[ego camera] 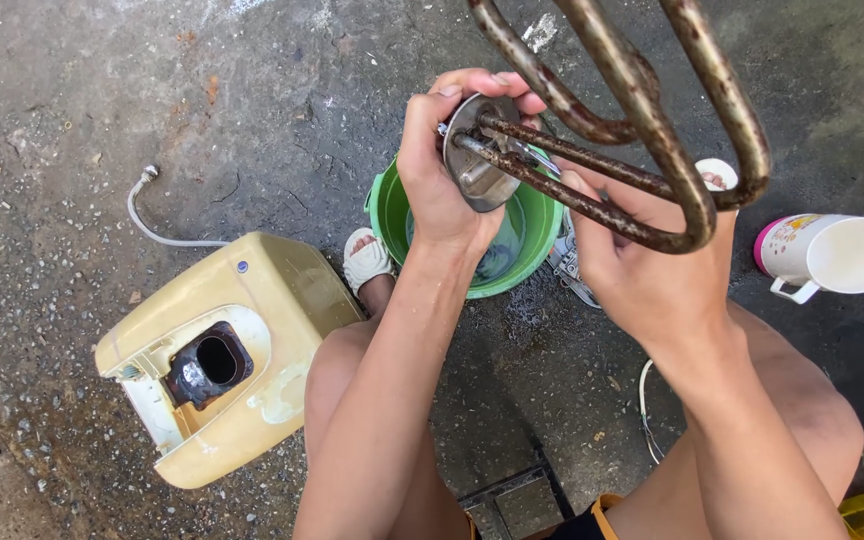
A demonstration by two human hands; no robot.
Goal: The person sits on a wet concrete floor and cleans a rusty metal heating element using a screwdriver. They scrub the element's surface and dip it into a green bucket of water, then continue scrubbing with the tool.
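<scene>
2 hands (432, 170) (642, 260) grip 1 rusty heating element (642, 110) over 1 bucket (542, 235).

A single head-worn camera is looking steeply down over the person's knees at the concrete ground (72, 120). It is sitting close to the raised hands, so the rusty heating element (642, 120) is filling the upper right of the frame, partly cropped.

My arms bare, no sleeves. White sandal (366, 258) on foot. Dark shorts with orange trim (592, 518).
</scene>
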